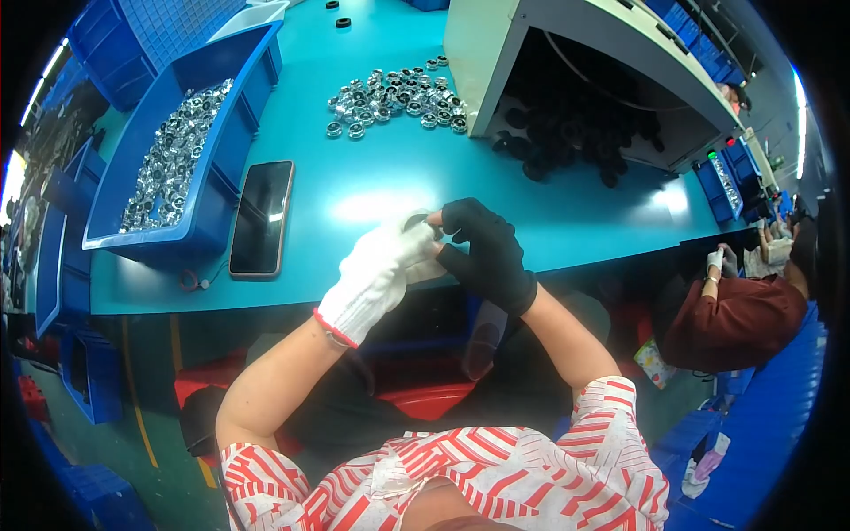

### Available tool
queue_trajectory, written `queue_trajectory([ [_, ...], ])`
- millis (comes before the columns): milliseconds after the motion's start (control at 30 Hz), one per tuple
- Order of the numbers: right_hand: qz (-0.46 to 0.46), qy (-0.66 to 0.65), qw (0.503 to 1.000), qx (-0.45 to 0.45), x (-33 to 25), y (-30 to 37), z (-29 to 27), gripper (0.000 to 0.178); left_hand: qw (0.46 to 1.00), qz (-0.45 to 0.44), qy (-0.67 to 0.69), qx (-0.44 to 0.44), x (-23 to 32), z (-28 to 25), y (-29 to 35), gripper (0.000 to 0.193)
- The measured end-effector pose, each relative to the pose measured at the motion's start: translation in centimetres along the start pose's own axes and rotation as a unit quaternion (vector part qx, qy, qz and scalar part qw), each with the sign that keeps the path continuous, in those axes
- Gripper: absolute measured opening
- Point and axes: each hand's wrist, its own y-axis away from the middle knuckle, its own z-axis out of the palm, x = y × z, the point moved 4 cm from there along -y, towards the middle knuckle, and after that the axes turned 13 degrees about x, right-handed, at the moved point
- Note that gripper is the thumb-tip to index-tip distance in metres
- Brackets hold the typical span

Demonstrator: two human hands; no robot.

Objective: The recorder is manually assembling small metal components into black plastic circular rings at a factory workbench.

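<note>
My left hand (376,265), in a white knit glove with a red cuff edge, is closed around a small round part (416,220) near the table's front edge. From the other side, my right hand (487,250), in a black glove with bare fingertips, pinches the same part. The fingers cover most of it, so its exact kind cannot be made out. Farther off on the teal table (323,190) lies a loose pile of small silver round parts (390,102) with dark centres.
A blue bin (202,221) of similar silver parts and a phone (262,221) are at the left. A pale open-fronted housing (482,62) at the right has black round parts (575,142) inside. Two black rings (343,23) lie far back. A co-worker (739,319) sits at the right.
</note>
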Motion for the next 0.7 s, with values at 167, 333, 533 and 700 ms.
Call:
queue_trajectory([
  [167,-0.043,0.066,0.996,-0.034,-1.0,0.4,0.2,0.033,0.974,0.152,-0.153,-0.068,0.8,-0.5,0.4,0.038],
  [333,-0.092,0.063,0.994,-0.001,-1.3,0.4,0.2,0.049,0.883,0.277,-0.379,-0.014,2.7,0.4,2.4,0.040],
  [533,-0.194,0.214,0.957,0.022,-1.5,1.2,1.0,0.043,0.952,0.244,-0.183,-0.019,1.1,0.3,2.0,0.044],
  [700,-0.124,0.140,0.982,-0.003,-1.4,1.1,0.5,0.033,0.822,0.305,-0.481,0.012,2.3,0.9,2.5,0.035],
])
